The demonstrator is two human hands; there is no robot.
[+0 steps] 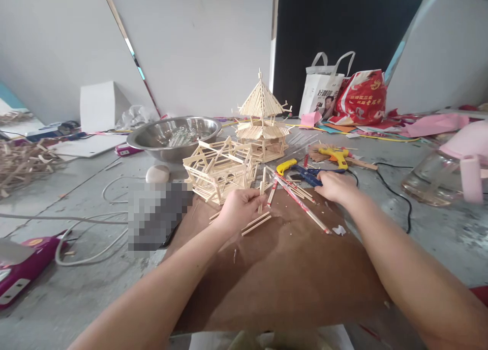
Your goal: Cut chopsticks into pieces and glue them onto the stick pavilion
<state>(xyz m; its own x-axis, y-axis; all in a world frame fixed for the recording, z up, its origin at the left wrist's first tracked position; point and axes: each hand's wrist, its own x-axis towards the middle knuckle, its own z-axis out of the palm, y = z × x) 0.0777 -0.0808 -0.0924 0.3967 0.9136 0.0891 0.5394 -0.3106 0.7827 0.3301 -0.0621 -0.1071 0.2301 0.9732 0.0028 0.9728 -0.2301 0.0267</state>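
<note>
My left hand (239, 210) is closed on a short piece of wooden sticks (262, 187), held upright between thumb and fingers. Just behind it stands an open frame of wooden sticks (219, 172). Two loose sticks (256, 224) lie beside the left fingers on a brown board (290, 268). My right hand (334, 186) has its fingers closed at the dark blue part of a blue-and-yellow hand tool (305, 175), whose exact kind I cannot make out. Red-and-white wrapped sticks (305, 206) lie between my hands. A stick pavilion with a pointed roof (262, 118) stands farther back.
A steel bowl (173, 136) sits behind the frame. A yellow glue gun (337, 156) with a black cable lies beyond my right hand, near a clear pink-lidded jug (438, 172). At left are a blurred dark slab (154, 215), a purple power strip (32, 268) and cables.
</note>
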